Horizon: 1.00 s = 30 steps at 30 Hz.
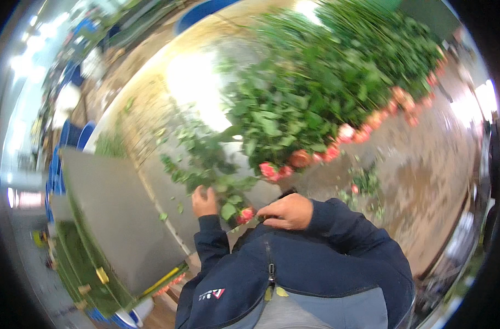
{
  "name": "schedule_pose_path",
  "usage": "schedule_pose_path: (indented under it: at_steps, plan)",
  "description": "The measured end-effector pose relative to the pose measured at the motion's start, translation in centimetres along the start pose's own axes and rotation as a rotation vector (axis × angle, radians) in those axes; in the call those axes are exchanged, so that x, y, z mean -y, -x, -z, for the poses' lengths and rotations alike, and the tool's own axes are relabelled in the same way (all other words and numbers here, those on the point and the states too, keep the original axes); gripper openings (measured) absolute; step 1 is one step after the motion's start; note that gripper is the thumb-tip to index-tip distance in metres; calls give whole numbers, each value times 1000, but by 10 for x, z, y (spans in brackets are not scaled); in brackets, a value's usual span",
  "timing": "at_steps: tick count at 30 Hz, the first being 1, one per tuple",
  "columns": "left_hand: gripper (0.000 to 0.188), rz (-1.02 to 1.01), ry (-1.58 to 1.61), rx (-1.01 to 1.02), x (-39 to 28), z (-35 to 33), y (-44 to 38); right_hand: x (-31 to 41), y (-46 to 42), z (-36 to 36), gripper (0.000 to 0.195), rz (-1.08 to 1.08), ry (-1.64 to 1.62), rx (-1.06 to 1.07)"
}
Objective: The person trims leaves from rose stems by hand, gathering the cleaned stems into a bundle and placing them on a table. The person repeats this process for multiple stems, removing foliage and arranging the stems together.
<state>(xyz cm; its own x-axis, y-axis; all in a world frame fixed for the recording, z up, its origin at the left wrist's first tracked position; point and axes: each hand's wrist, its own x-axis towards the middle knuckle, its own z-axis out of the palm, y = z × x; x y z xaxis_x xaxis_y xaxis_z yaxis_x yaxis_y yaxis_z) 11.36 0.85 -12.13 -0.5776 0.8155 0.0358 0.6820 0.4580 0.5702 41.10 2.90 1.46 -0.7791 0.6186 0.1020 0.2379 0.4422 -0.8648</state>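
My left hand (204, 201) is at the leafy rose stems (211, 158) in front of me, fingertips against the leaves; blur hides whether it grips one. A pink rose bloom (245, 214) lies between my two hands. Just right of it, my right hand (289, 211) is curled close to my jacket, with something small and dark at its fingertips that I cannot make out. Beyond my hands lies a large heap of cut roses (307, 98), its pink and coral blooms (301, 158) along the near edge and the stems pointing away.
The heap rests on a wide, wet, dirt-stained table (414, 181). A loose sprig with a small bloom (365, 181) lies on the right. Scattered leaves (163, 216) are on the left. A grey panel (122, 214) on a green frame stands at the left, with blue containers (69, 137) behind it.
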Motion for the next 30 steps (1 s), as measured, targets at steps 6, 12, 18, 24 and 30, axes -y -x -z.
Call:
schedule_pose_path:
  at_steps: [6,12,18,24,30]
  plan:
    - [50,30,75,54,-30,-3,12,-32,-104,49,26,-22,314,-177]
    - [51,112,-163,134,-53,-23,8,-102,-168,83,61,-518,707,-271]
    - [41,190,370,180,0,-34,-14,-155,-162,49,78,-711,685,-79]
    - [31,446,1473,335,71,-27,-17,-145,-156,85,63,-336,102,-457]
    - [37,401,1384,443,144,-35,-19,-120,-162,56,59,-299,-53,-383]
